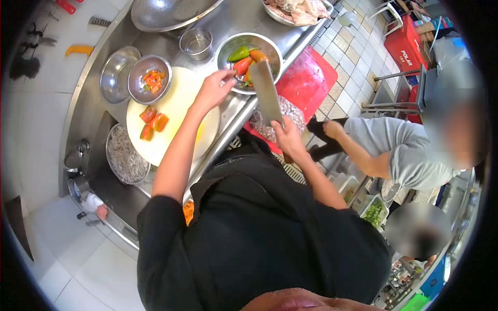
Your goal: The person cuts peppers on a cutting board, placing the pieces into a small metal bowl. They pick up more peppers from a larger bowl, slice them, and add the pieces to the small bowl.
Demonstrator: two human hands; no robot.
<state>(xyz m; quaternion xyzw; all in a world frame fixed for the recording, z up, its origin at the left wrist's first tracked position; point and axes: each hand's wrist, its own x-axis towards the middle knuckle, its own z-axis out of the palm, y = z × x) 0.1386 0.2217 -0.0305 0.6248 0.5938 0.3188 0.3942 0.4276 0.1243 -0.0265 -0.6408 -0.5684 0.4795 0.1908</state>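
My right hand [289, 139] grips the handle of a cleaver [266, 92], its broad blade pointing up in front of the colander's right side. My left hand [213, 89] is at the near left rim of a steel colander [224, 47], fingers apart and slightly curled. Inside the colander lie whole peppers: a green pepper [239, 54], a red pepper [242, 66] and orange ones partly behind the blade. On the round, pale cutting board [179, 111] left of my forearm rest a few red pepper pieces [160, 123]. A steel bowl [136, 96] with chopped pepper stands at the board's far left edge.
Beside the board sits a basin of greyish strips [124, 154]. An empty steel bowl [111, 83], a small steel pot [196, 43] and a bowl of raw meat [303, 13] stand farther off. Below the counter's right edge is a red lid [311, 78]. A co-worker [394, 147] stands at right.
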